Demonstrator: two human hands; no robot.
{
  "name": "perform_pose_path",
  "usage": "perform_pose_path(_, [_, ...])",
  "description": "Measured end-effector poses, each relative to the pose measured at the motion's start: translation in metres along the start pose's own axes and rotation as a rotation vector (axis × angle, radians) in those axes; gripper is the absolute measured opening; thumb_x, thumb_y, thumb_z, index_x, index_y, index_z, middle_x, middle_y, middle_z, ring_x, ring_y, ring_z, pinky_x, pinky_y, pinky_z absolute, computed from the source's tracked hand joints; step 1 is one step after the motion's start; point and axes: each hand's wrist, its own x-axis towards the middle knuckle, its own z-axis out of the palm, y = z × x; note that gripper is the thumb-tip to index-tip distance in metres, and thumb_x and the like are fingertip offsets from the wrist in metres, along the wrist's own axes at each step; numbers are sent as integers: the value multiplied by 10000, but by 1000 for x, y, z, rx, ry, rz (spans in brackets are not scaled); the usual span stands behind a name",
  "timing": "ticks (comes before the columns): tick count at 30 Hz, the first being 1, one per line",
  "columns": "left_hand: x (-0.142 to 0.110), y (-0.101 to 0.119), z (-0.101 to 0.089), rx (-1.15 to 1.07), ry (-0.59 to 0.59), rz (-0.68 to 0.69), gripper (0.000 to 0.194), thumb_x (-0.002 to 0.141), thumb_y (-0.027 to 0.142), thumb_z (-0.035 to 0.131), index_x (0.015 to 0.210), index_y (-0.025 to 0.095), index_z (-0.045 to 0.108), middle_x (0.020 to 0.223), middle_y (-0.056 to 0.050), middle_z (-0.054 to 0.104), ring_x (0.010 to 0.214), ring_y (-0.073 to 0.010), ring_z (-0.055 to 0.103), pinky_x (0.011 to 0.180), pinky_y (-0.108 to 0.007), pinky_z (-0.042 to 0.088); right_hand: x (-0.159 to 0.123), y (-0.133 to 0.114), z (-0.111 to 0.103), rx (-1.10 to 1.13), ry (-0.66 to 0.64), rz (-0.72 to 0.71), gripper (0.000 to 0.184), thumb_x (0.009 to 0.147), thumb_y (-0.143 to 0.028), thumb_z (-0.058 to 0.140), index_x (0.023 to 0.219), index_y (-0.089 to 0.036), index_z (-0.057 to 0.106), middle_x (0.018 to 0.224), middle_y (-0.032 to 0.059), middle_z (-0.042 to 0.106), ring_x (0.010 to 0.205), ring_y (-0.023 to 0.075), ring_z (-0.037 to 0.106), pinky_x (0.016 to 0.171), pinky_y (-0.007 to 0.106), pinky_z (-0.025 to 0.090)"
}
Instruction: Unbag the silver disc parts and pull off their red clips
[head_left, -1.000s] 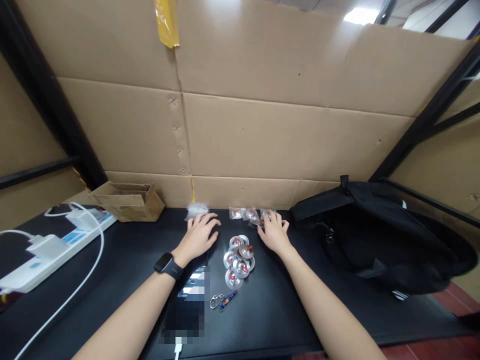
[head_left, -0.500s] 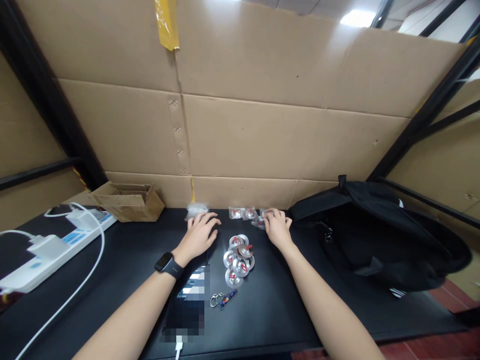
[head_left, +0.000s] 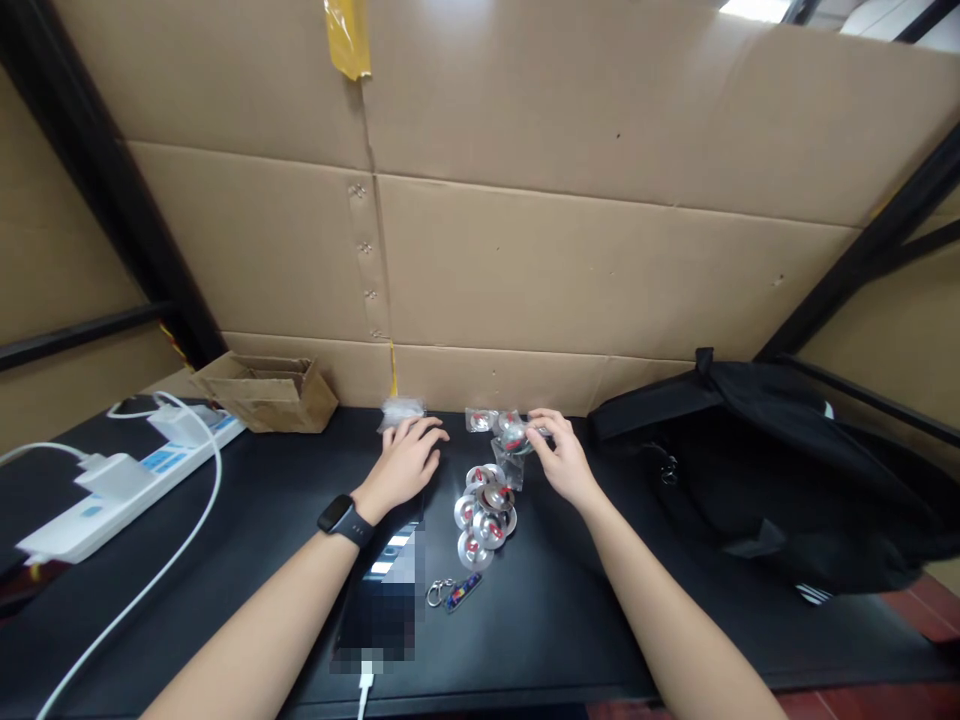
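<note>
My left hand [head_left: 407, 462] lies with fingers spread on the black table, its fingertips at the near edge of a small stack of clear plastic bags [head_left: 403, 410]. My right hand [head_left: 564, 458] pinches a bagged metal disc [head_left: 513, 437] with a red part, its clear bag hanging down at the left of the fingers. Beside it at the back lie more bagged discs [head_left: 480, 420], each with a bit of red. Nearer to me, between my forearms, is a heap of unbagged silvery discs [head_left: 490, 525] with red parts.
A keyring with a colourful tag [head_left: 463, 592] and a phone [head_left: 379, 600] on a white cable lie in front. At left are a white power strip [head_left: 135, 485] and an open cardboard box [head_left: 266, 395]. A black backpack [head_left: 757, 470] lies at right, below the cardboard wall [head_left: 525, 270].
My right hand has lifted a bagged disc from the back row and brought it a little toward me. My left hand has stayed by the plastic bags. The view has shifted slightly.
</note>
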Motion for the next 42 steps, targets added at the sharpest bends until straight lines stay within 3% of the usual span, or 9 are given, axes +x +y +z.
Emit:
perform_pose_path(6, [0, 0, -1, -4, -9, -8, 322, 946, 208, 482, 1231, 287, 610, 1446, -76, 547, 1340, -309, 422, 1009, -500, 354, -6, -11, 9, 145, -214, -70, 220, 982, -391, 556, 886, -222, 661, 1231, 94, 604, 1219, 250, 561, 1103, 431, 375])
perform_pose_path(14, [2, 6, -6, -133, -24, -9, 257, 988, 299, 490, 1184, 272, 655, 1395, -81, 584, 1318, -302, 443, 1052, -522, 348, -8, -20, 10, 126, -221, -63, 214, 951, -374, 620, 910, -251, 790, 1254, 87, 662, 1235, 276, 575, 1091, 454, 420])
perform_pose_path(17, [3, 18, -12, -335, -105, 30, 287, 1021, 405, 463, 1161, 296, 689, 1326, -55, 628, 1274, -267, 496, 1080, -493, 369, -9, -24, 8, 152, -219, -100, 217, 954, -379, 628, 932, -268, 813, 1244, 80, 675, 1222, 277, 584, 1091, 459, 426])
perform_pose_path(21, [2, 38, -17, -529, -212, 155, 296, 940, 484, 622, 1155, 304, 717, 1346, -57, 623, 1262, -260, 533, 1085, -444, 404, -11, -29, 8, 210, -228, -112, 214, 952, -409, 642, 973, -302, 826, 1248, 66, 685, 1223, 278, 583, 1102, 469, 419])
perform_pose_path(30, [3, 45, -7, -516, -111, 107, 135, 909, 371, 688, 891, 276, 783, 1129, -36, 722, 1097, -235, 615, 1011, -427, 449, -13, -31, 14, 503, -236, 77, 247, 918, -475, 685, 970, -284, 834, 1225, 77, 699, 1180, 269, 618, 1042, 437, 478])
perform_pose_path(36, [4, 48, -9, -520, -74, 95, 183, 952, 364, 630, 1008, 289, 787, 1201, -47, 694, 1146, -244, 601, 1017, -437, 450, -12, -25, 16, 479, -180, 95, 253, 932, -475, 665, 974, -290, 832, 1223, 79, 716, 1190, 279, 623, 1070, 475, 461])
perform_pose_path(42, [5, 47, -6, -578, -49, 76, 267, 995, 382, 553, 1121, 311, 777, 1299, -59, 657, 1221, -260, 578, 1065, -457, 447, -11, -29, 17, 438, -210, 52, 283, 945, -500, 640, 1022, -298, 823, 1295, 71, 693, 1221, 279, 607, 1082, 480, 460])
